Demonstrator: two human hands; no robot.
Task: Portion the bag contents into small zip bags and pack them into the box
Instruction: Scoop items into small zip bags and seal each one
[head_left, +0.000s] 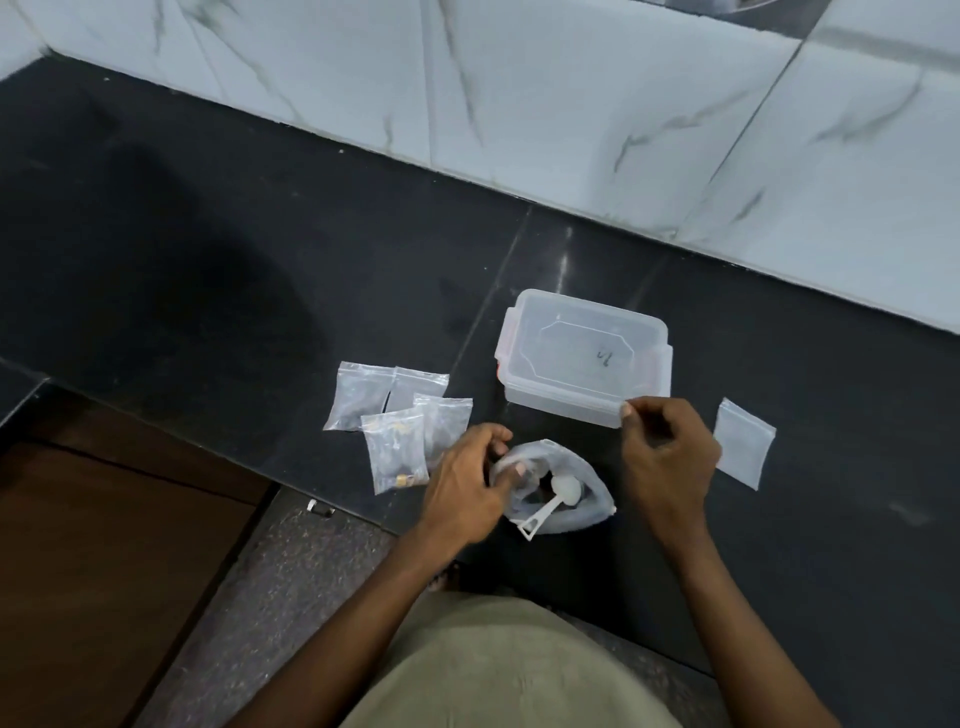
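The open bag sits at the near edge of the dark surface, just in front of the lidded clear box, with a white scoop propped in its mouth. It is soft, translucent and slumped. The left hand has its grip pinching the bag's rim; the right hand is curled, seemingly on nothing, though blur hides the fingertips. A tug could tip it off the edge. Four small zip bags lie left, one empty zip bag right.
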